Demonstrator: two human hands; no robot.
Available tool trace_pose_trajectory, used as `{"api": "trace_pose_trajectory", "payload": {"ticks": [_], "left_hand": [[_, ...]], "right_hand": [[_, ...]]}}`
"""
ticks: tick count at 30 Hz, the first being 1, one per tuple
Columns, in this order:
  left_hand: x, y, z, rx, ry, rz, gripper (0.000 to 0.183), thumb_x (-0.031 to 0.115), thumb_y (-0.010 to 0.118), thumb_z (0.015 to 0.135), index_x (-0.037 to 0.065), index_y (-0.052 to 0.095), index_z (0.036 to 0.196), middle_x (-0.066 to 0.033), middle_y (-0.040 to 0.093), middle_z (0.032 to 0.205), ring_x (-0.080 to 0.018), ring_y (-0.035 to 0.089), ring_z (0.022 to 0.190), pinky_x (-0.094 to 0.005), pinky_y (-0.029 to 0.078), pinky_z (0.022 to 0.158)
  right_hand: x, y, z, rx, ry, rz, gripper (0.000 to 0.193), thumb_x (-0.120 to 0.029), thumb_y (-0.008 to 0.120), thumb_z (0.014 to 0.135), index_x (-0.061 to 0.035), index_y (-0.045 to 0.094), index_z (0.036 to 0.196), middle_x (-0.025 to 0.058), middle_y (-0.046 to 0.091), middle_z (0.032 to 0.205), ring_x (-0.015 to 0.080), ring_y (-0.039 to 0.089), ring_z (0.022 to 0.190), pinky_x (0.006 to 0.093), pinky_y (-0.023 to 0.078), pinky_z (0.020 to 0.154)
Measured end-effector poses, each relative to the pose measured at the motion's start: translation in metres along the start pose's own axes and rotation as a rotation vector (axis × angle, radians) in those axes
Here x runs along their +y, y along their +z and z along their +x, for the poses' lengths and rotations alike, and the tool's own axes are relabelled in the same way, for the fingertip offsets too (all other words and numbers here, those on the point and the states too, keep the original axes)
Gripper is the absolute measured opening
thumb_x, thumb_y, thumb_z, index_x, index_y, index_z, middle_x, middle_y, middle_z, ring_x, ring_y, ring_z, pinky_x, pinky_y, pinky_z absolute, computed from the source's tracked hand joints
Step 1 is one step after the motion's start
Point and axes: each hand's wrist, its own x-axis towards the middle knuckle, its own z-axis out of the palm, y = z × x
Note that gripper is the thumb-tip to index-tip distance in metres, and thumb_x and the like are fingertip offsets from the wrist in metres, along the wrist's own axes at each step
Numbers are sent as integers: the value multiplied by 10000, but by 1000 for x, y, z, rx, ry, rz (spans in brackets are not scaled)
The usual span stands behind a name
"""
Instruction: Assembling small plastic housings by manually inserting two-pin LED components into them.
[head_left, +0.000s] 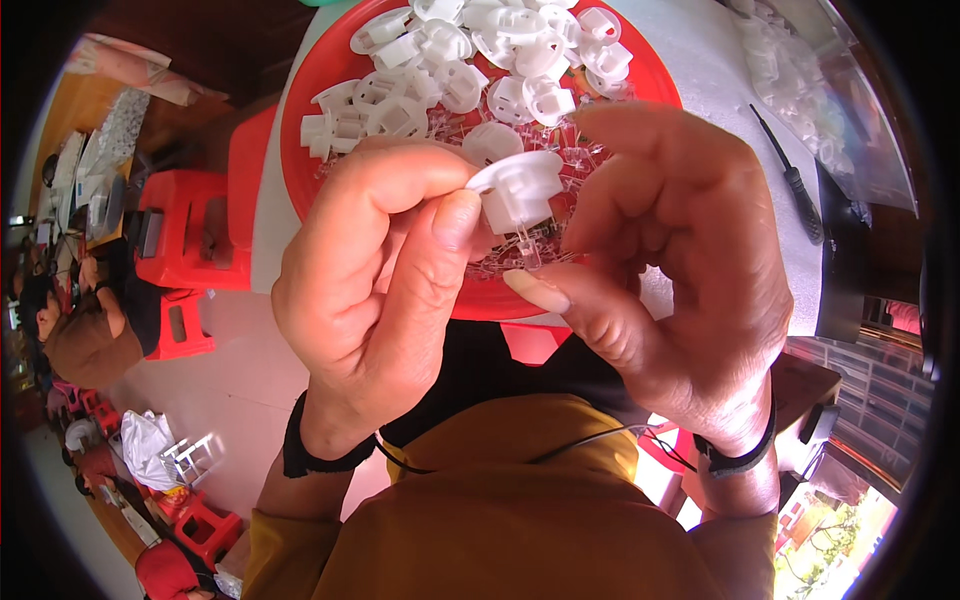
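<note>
My left hand point(375, 290) is closed, its thumb and forefinger pinching a white plastic holder point(520, 190) with a round flange and a block-shaped body. From the holder's lower side hangs a clear LED point(530, 253) on thin legs. Close by on the right, my right hand point(690, 270) has its thumb and curled fingers apart, with nothing seen between them. Its thumb tip lies just below the LED; whether they touch I cannot tell. Behind both hands, a round red tray point(300, 110) carries a heap of white holders point(445, 45) and many loose clear LEDs point(590, 155), partly hidden by my hands.
The tray rests on a white-covered table point(715, 60). A black screwdriver point(795, 185) lies at its right, near clear plastic bags point(800, 90). Red stools point(185, 225) stand on the floor at left, where another person point(90, 335) sits. A thin cable point(590, 437) runs between my wrists.
</note>
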Motion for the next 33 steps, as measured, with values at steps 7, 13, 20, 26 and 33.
{"api": "trace_pose_trajectory", "payload": {"ticks": [7, 13, 20, 26, 33], "left_hand": [[-11, -3, 1, -49, 171, 103, 149, 74, 505, 952, -52, 537, 1025, -132, 591, 993, -125, 542, 787, -254, 453, 712], [-10, -6, 1, -103, 214, 181, 146, 68, 494, 949, -56, 532, 1017, -152, 578, 970, -119, 517, 758, -254, 434, 679], [-16, -3, -2, -52, 209, 103, 153, 62, 489, 949, -67, 529, 1020, -164, 578, 931, -129, 524, 688, -255, 441, 637], [-15, -4, -2, -28, 276, 133, 145, 38, 486, 940, -75, 533, 1019, -172, 588, 904, -140, 529, 684, -262, 446, 630], [-15, -5, 1, -61, 321, 185, 143, 27, 497, 927, -80, 545, 1009, -173, 596, 881, -170, 535, 737, -275, 448, 668]], "right_hand": [[6, -1, 2, -63, -53, -10, 472, 15, 759, 764, 42, 507, 1162, 64, 574, 859, 84, 577, 698, 216, 486, 604], [9, -10, 7, -248, 150, 178, 394, 36, 729, 779, 54, 505, 1102, 100, 603, 875, 137, 652, 688, 222, 479, 574], [13, -4, 10, -225, 84, 257, 387, 37, 736, 768, 51, 509, 1081, 91, 590, 840, 143, 646, 676, 218, 477, 568], [9, -3, 9, -221, 136, 286, 384, 43, 745, 753, 57, 525, 1068, 83, 586, 829, 135, 642, 690, 213, 490, 583], [1, -4, 8, -237, 300, 298, 318, 64, 715, 777, 70, 532, 1037, 117, 635, 880, 150, 657, 708, 233, 515, 616]]}}
